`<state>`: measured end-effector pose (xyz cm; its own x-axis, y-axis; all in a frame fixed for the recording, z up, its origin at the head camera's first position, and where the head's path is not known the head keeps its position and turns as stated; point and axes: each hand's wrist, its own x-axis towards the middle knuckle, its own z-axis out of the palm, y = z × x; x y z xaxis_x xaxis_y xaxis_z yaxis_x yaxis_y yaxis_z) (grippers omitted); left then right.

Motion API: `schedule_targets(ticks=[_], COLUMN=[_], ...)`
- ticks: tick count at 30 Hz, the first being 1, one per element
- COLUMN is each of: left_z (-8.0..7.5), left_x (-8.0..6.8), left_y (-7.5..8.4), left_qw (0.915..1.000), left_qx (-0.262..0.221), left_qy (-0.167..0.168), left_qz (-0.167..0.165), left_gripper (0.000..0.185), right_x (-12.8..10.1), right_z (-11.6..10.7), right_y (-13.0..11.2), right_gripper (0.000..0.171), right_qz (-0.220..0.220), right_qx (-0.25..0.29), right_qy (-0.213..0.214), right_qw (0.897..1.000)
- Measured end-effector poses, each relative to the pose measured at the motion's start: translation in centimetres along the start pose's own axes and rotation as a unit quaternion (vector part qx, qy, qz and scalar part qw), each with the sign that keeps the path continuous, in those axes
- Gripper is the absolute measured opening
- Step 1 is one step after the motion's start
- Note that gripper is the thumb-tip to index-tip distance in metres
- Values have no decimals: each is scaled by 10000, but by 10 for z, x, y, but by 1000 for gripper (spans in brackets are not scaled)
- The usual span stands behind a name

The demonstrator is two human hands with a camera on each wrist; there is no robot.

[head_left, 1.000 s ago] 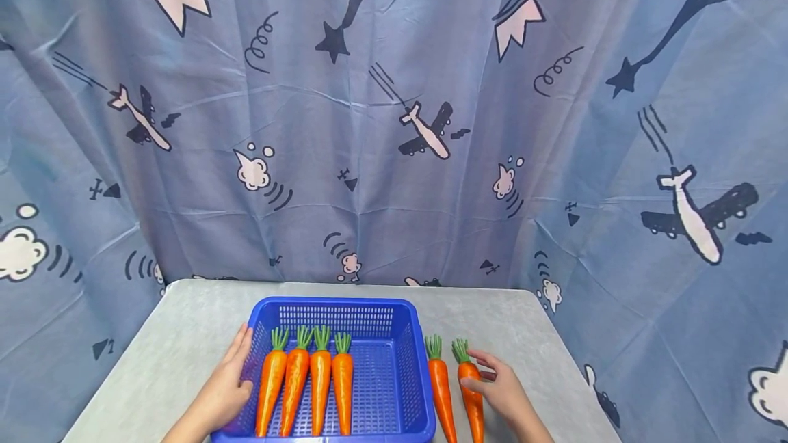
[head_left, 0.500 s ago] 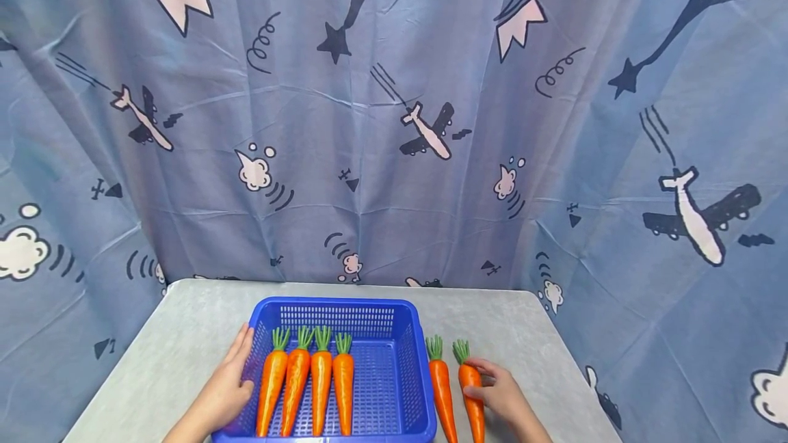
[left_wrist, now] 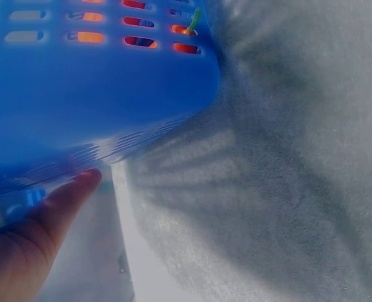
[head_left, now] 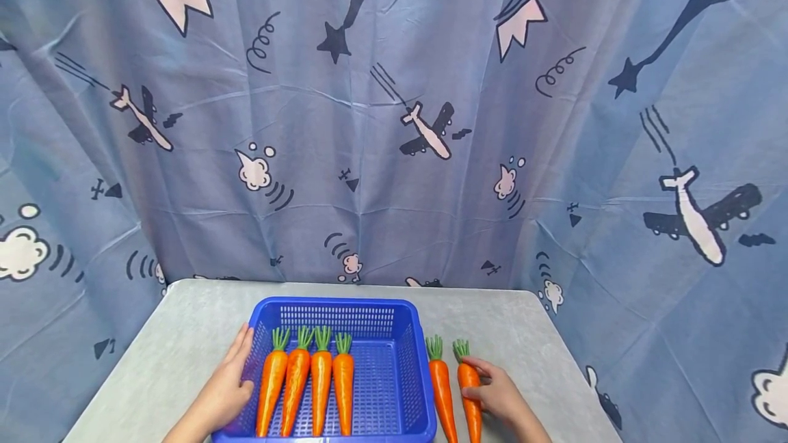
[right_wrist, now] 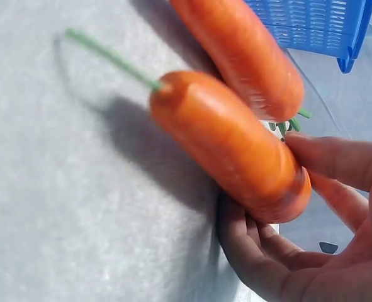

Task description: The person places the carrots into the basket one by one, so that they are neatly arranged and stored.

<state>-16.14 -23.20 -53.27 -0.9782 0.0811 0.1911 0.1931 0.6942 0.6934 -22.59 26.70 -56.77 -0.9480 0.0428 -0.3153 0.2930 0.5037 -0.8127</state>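
On the right of the head view, my right hand (head_left: 500, 394) holds an orange carrot (head_left: 473, 421) with green stalks, lying on the table. The right wrist view shows thumb and fingers curled round this carrot (right_wrist: 226, 148). Just left of it lies a second carrot (head_left: 441, 388), untouched. My left hand (head_left: 224, 388), fingers extended, rests against the left side of a blue plastic basket (head_left: 335, 302). Its thumb (left_wrist: 60, 211) is close to the basket wall in the left wrist view; the other fingers are hidden there. Several carrots (head_left: 321, 385) lie side by side in the basket's left half, stalks pointing away.
A pale grey table (head_left: 492, 313) carries everything, its far edge just beyond the basket. Behind and at both sides hangs a blue curtain (head_left: 369, 190) printed with planes and clouds. Bare basket floor (head_left: 377, 388) shows right of the carrots inside.
My right hand has moved slightly down and its fingers have closed round the outer carrot, which has shifted a little. The left hand and basket have stayed put.
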Motion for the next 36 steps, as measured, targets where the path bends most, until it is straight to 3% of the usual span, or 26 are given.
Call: schedule_targets(ticks=[8, 16, 24, 36], left_z=[1, 0, -1, -1], left_x=[1, 1, 0, 1], left_y=[1, 2, 2, 1], left_qw=[10000, 9999, 10000, 9998], left_qx=[-1, -1, 10, 19], left_qy=[22, -107, -14, -132], left_qz=[46, -80, 7, -141], left_gripper=[91, 90, 91, 90], right_x=[-3, -11, -15, -18], right_z=[-3, -10, -17, -21], right_y=[-4, -16, -36, -59], right_gripper=[60, 60, 58, 57], right_qz=[-80, -390, -866, -915], right_qx=[224, 186, 325, 305], right_qy=[174, 474, 569, 597], right_qw=[9996, 9979, 9941, 9935])
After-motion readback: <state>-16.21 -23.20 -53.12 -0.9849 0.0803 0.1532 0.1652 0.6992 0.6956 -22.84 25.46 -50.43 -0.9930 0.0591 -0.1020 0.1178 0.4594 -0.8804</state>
